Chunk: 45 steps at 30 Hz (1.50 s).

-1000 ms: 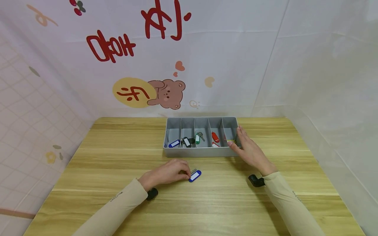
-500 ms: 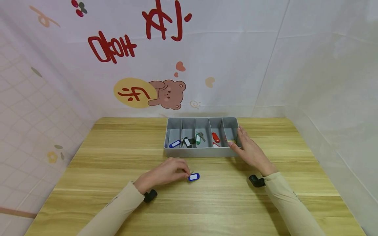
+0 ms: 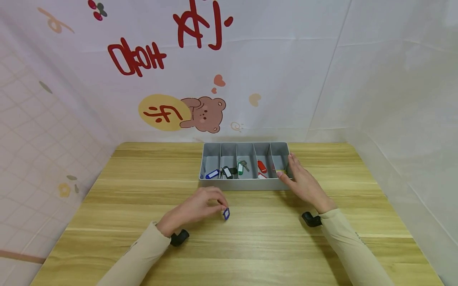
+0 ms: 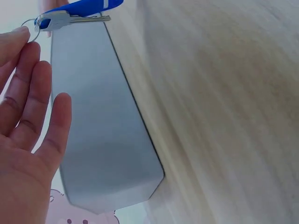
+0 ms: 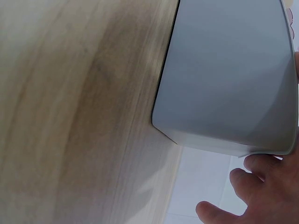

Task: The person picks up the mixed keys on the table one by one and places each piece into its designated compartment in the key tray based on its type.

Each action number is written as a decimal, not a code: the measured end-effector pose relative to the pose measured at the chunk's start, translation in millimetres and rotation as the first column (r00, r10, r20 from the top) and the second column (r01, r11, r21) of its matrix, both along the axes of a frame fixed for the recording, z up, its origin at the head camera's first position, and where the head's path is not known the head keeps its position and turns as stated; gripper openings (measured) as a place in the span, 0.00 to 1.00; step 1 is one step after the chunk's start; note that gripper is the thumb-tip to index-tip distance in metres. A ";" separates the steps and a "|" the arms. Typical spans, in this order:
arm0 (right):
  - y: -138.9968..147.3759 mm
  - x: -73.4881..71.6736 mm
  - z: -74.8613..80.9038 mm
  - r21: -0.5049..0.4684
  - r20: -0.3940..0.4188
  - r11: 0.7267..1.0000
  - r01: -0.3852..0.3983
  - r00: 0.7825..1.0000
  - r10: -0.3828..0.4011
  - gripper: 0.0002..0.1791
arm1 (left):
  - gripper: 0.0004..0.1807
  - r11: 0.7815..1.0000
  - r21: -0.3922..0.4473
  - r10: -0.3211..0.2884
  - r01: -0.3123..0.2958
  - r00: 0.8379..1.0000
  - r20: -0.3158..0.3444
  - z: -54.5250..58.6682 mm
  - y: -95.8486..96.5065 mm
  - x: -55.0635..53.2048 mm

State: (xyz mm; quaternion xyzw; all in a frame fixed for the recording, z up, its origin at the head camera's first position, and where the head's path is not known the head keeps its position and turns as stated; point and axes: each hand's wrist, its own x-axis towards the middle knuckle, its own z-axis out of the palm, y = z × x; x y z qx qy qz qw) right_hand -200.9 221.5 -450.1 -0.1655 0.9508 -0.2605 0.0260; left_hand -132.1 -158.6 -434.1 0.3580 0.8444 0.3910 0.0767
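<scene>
Thumb and forefinger of my left hand (image 3: 196, 205) pinch the ring of a blue key tag (image 3: 226, 214), held over the table in front of the grey divided box (image 3: 247, 184). A silver key (image 4: 55, 20) hangs on the same ring, beside the blue tag in the left wrist view. At the box's right end, my right hand (image 3: 308, 187) holds the corner, thumb over the front rim and fingers along the outer side wall. Inside the leftmost compartment lies another blue key tag (image 3: 212, 174).
Other compartments hold a black key tag (image 3: 227, 172), a green tag (image 3: 240, 168) with a key, red tags (image 3: 262, 167) and a yellow piece (image 3: 281, 171) partly hidden by the right thumb. Behind the wooden table (image 3: 272, 246) hangs a printed white curtain (image 3: 286, 59).
My left hand has lifted the blue key tag from the tabletop and drawn it slightly left, the tag now turned on edge. The right hand stays at the box.
</scene>
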 end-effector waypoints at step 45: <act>0.7 0.0 -1.5 -0.018 0.009 1.000 0.007 1.000 -0.007 0.52 | 0.03 0.789 0.371 0.583 -0.490 0.787 -0.203 33.8 -5.8 -37.2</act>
